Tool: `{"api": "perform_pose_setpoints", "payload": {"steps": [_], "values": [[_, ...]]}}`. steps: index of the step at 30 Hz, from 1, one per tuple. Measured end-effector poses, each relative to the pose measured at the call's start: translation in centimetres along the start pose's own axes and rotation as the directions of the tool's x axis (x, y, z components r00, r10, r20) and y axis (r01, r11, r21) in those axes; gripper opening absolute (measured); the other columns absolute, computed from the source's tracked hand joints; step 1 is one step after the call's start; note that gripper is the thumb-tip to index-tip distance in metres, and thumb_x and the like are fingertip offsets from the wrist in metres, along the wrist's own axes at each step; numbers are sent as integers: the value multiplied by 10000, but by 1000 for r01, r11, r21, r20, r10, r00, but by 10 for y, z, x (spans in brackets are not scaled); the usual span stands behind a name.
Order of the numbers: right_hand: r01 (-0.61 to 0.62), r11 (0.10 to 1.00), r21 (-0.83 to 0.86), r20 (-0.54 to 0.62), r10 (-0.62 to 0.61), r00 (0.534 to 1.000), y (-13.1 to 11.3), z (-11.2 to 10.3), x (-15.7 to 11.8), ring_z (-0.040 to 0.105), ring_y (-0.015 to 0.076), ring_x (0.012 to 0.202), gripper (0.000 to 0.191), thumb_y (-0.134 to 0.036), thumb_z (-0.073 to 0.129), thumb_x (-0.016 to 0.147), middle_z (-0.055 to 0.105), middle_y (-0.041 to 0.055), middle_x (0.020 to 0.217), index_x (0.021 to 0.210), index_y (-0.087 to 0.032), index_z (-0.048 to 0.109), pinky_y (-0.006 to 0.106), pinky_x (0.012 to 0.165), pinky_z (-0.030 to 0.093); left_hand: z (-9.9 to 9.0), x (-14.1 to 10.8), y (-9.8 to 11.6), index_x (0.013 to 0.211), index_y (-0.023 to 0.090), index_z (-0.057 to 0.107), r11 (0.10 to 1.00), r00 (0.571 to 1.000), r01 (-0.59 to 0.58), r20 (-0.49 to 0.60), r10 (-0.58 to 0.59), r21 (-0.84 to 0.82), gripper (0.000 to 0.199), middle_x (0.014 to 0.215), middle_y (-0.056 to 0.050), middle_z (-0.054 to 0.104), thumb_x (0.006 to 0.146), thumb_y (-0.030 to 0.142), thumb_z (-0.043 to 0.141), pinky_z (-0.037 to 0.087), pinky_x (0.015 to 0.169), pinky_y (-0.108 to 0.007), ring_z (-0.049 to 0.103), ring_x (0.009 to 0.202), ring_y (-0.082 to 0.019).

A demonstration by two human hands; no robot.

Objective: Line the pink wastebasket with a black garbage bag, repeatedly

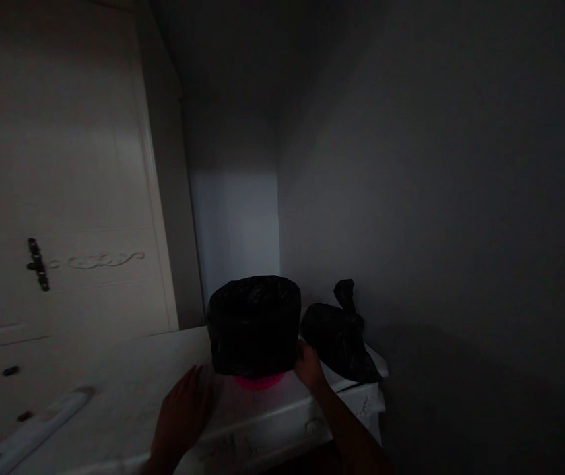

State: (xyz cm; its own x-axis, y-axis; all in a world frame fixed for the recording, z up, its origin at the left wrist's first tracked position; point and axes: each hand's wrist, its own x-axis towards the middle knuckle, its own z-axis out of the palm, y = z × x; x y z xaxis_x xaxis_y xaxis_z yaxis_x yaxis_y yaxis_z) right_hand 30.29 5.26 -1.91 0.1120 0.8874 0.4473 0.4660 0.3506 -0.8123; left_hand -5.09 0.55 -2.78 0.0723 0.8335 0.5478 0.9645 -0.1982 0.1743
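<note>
A pink bin (pixel 259 382) stands on a white dresser top, with a black garbage bag (pixel 255 336) lining it and folded down over its rim and sides. Only a strip of pink shows at the bottom. My right hand (pixel 308 364) is at the bag's lower right edge, fingers curled in against it and partly hidden. To the left of the bin, my left hand (pixel 183 410) is held just over the dresser top, apart from the bag, with its fingers stretched out and nothing in them. Dim light hides finer detail.
A second black bag (pixel 336 333), knotted at its top, lies right of the bin by the grey wall (pixel 435 198). The white dresser (pixel 144 369) has drawers in front. A long white object (pixel 39 429) lies at lower left. A white wardrobe (pixel 89 198) with dark handles stands behind.
</note>
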Motion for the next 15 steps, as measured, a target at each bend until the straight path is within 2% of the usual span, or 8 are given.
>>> {"api": "perform_pose_setpoints", "payload": {"steps": [2,6,10,15], "values": [[-18,1000,-14,-5,18,1000,0,0,1,729,233,933,341,-145,449,813,797,110,967,980,-163,746,309,851,529,-5,-1,5,1400,149,622,999,999,31,29,-32,44,565,1504,-167,598,959,416,391,423,1175,-496,565,1387,-319],[-4,999,-51,8,4,1000,6,1,3,729,232,944,350,-163,458,814,797,137,974,1000,-140,753,302,877,533,-10,-1,15,1475,130,549,987,976,125,164,-141,99,587,1585,-153,512,980,397,381,436,1157,-459,498,1446,-286],[24,998,-53,15,-23,1000,11,3,4,725,238,993,348,-169,456,822,794,139,977,1007,-142,749,311,929,528,-14,0,20,1512,115,501,982,962,151,213,-173,116,595,1623,-158,458,1003,382,349,433,1153,-448,514,1429,-284],[21,998,-52,33,-19,999,9,1,2,718,258,1048,330,-168,459,846,791,152,973,996,-141,751,324,963,521,-21,1,23,1562,61,405,985,954,165,244,-173,56,630,1470,-202,615,1010,354,319,446,1114,-443,616,1308,-292]]}}
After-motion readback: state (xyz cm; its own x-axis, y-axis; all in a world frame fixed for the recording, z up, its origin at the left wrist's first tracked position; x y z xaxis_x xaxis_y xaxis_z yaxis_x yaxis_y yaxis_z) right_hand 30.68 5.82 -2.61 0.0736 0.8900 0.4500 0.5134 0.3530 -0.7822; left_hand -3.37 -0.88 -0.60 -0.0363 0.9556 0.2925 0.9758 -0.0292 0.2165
